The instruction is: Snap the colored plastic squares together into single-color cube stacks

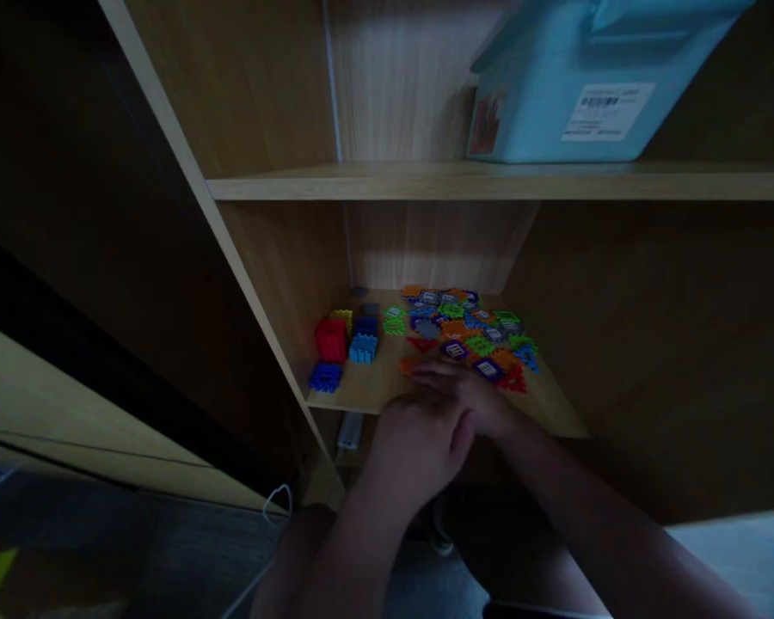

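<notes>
My left hand (419, 437) is in front of the shelf edge, curled with its back to me; whatever its fingers hold, if anything, is hidden. Just behind it, my right hand (461, 384) reaches leftward with fingers stretched low over the shelf. At those fingertips an orange plastic tile (408, 366) shows in part. Beyond lie a red triangle tile (421, 344) and purple window tiles (455, 350). To the left stand sorted stacks: a red stack (331, 341), a light blue stack (363, 348), a dark blue stack (326, 377) and a yellow stack (341, 318).
Mixed loose tiles (481, 346) spread over the lower shelf's right half. Above runs another shelf board (426, 183), bearing a light blue bin (555, 112). A side panel (251, 301) bounds the left. A white cable (277, 494) hangs by the floor at lower left.
</notes>
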A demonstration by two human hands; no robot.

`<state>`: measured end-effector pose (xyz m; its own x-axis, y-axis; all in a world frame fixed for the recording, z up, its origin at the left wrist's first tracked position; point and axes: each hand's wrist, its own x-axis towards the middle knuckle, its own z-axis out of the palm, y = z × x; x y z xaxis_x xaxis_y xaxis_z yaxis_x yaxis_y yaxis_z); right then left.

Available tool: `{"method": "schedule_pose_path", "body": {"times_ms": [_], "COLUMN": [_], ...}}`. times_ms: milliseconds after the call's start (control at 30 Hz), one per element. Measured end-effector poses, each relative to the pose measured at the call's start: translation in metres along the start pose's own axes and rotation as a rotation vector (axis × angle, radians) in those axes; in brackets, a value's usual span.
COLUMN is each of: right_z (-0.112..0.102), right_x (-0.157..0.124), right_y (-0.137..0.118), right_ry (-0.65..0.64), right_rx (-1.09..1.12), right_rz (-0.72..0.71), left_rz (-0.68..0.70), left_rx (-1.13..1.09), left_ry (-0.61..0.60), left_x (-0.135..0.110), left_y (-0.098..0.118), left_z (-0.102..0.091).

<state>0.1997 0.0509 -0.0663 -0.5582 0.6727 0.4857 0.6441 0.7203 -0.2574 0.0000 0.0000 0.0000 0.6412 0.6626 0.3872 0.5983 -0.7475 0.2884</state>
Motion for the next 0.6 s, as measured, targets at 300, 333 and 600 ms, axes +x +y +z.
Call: {"method": "schedule_pose_path", "body": {"times_ms": [300,333,600], "right_z": [0.039,0.043,0.039], "right_x": [0.034,0.036,0.044], "right_y": [-0.036,-0.038,-0.053], "right_ry": [-0.119,-0.119,-0.143], "right_rx": [0.086,0.09,0.089], "right_rz": [-0.044,-0.059,-0.06], "left_rz": [0.33,0.335,0.322], "left_rx": [-0.116,-0.123,-0.107], "left_ry": [-0.016,-0.019,-0.048], "left_x": [-0.015,-0.014,-0.009], "left_y": [0.041,0.04,0.033], "left_z": [-0.007,-0.006,-0.009]}}
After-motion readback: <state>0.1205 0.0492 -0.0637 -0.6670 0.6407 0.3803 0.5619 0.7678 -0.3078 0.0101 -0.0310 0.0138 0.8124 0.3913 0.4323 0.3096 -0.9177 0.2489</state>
